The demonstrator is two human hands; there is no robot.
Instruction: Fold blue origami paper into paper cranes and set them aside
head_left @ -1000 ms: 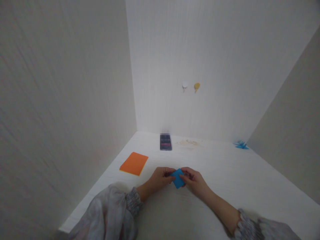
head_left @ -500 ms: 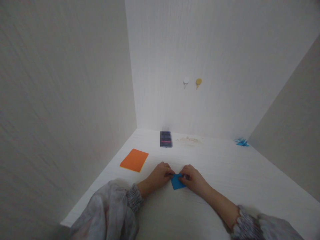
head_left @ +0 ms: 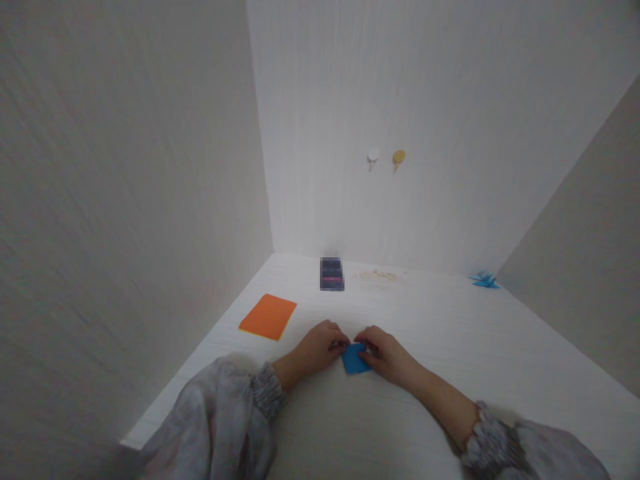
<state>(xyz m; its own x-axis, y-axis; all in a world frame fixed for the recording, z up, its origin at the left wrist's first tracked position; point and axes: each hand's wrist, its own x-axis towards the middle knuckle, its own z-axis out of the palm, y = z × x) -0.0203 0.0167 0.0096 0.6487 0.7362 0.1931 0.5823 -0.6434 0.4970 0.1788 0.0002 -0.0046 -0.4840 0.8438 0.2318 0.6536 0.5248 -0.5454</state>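
Observation:
A small folded sheet of blue paper (head_left: 354, 361) lies on the white table between my hands. My left hand (head_left: 326, 345) pinches its upper left corner, fingers closed on the edge. At the paper's right side, my right hand (head_left: 383, 353) grips it with the thumb on top and the fingers curled behind the far edge. Part of the paper's right side is hidden under the right thumb and fingers.
Orange square paper (head_left: 269, 317) with a yellow edge lies to the left. A blurred dark block (head_left: 331, 274) stands near the back wall. Blue folded paper pieces (head_left: 485, 279) sit in the back right corner. A white hook (head_left: 373, 157) and a yellow hook (head_left: 399, 157) hang on the wall.
My right fingers have shifted slightly at the blue paper's far edge, toward the left. The whole view has tilted a little, so things appear slightly higher.

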